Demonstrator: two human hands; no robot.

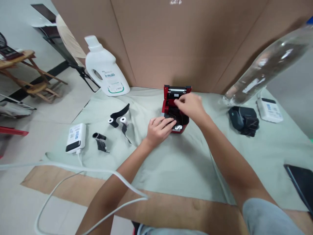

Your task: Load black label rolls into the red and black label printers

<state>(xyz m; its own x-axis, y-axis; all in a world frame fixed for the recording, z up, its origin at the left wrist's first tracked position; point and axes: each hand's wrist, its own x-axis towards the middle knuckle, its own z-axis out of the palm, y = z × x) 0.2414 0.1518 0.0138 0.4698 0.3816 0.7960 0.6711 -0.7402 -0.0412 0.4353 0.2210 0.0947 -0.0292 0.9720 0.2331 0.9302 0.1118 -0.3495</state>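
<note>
A small red and black device, which looks like a portable label printer, sits on the cloth with its lid raised. My left hand rests against its left front side, fingers curled over the edge into the opening. Over the right side of the opening, in front of the lid, is my right hand, thumb and fingertips pinched together. Whatever that pinch holds, if anything, is too small or hidden to make out. A shiny silver patch shows at the device's front, just beyond my left fingertips.
Left on the cloth lie small rolls with black strips and a white power bank. A white jug stands behind. At right are a black device, another white power bank, a clear bottle and a dark tablet. A white cable crosses the foreground.
</note>
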